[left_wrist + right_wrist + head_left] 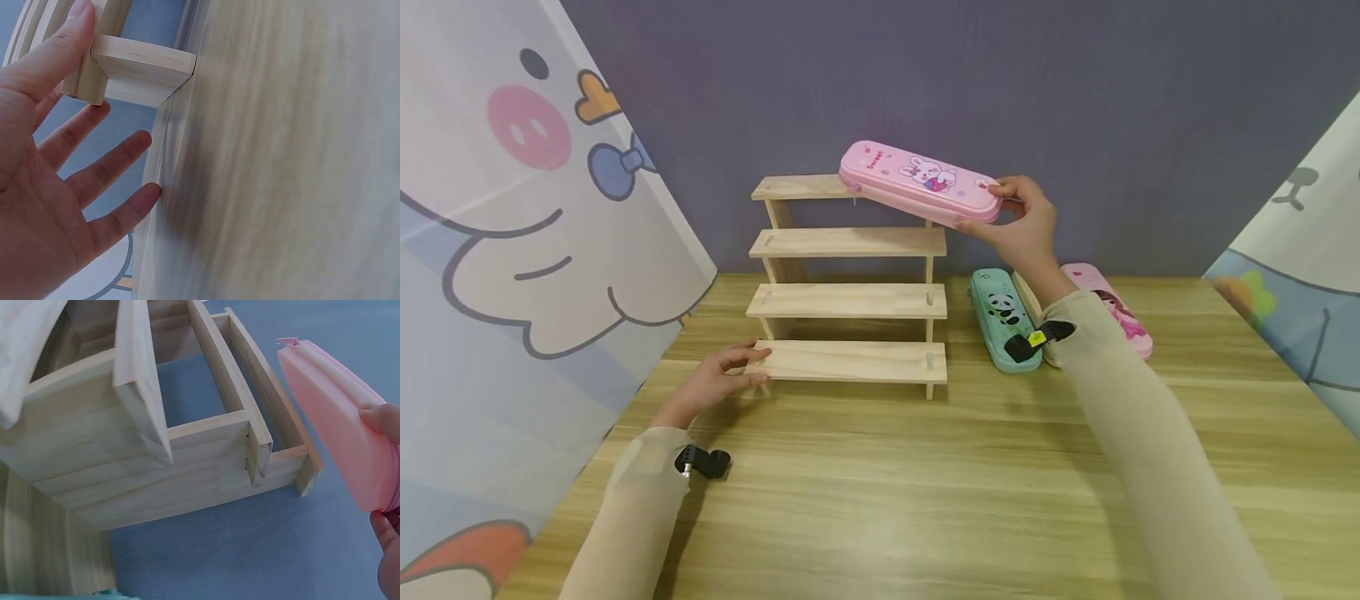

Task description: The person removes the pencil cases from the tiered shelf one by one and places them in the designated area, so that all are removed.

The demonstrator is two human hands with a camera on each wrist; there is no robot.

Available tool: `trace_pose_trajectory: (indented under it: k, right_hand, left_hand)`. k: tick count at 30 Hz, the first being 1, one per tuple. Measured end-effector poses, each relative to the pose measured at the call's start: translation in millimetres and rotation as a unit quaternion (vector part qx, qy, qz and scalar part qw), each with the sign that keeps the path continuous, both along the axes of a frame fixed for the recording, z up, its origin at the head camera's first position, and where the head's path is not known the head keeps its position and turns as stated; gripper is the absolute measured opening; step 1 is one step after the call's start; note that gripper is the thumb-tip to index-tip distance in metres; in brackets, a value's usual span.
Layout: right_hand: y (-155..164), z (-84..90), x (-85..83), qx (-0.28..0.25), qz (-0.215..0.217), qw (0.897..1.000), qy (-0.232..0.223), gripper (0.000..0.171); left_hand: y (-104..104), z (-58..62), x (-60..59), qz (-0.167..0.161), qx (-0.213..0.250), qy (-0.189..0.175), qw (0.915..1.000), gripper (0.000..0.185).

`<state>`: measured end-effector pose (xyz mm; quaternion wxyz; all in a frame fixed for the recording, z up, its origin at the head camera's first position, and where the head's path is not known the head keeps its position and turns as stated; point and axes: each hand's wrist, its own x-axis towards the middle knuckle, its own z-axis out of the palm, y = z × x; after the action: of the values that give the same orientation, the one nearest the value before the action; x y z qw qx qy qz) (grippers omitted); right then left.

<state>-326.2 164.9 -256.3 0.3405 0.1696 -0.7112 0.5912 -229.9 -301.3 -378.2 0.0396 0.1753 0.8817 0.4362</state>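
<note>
My right hand (1026,229) pinches one end of a pink pencil case (925,179) with a white rabbit and the word "Sweet" on its lid. The case is tilted in the air, in front of the top board of a four-step wooden rack (847,242). In the right wrist view the pink case (340,415) shows its side and zip, apart from the boards. My left hand (718,379) grips the left end of the rack's lowest board. In the left wrist view the thumb and index finger of the left hand (62,169) lie about that board, other fingers spread.
Right of the rack, a mint pencil case (1000,312) with a panda lies on the wooden table (865,492). Beside it are a cream case, mostly hidden by my arm, and a pink case (1123,321) with a girl. A grey wall (1112,125) stands behind; printed curtains flank both sides.
</note>
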Motion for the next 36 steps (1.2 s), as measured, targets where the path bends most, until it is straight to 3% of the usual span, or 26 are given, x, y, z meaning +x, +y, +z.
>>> trace_pose_trajectory:
  k: [11,21,25,29,36]
  right_hand:
    - [27,-18.1,26.5,-0.026,0.003,1.0,0.004,0.05]
    - [55,-26.8,45.2,-0.055,-0.037,0.997,0.047,0.046]
    - [62,-26.9,53.6,-0.071,-0.059,0.995,0.033,0.042]
    - [64,-21.0,72.7,-0.065,-0.089,0.994,0.02,0.038]
    - [80,-22.9,94.3,-0.06,-0.129,0.989,0.03,0.037]
  left_hand:
    - [1,6.3,0.6,0.004,0.002,-0.002,1.0,0.048]
    - [1,5.5,-1.5,0.003,-0.008,-0.001,1.0,0.048]
    - [0,6.2,-3.0,0.002,-0.011,0.003,0.9999,0.049]
    - [0,6.3,-3.4,0.0,-0.013,0.004,0.9999,0.049]
    - [-1,0.2,-1.7,-0.002,-0.017,0.007,0.9998,0.048]
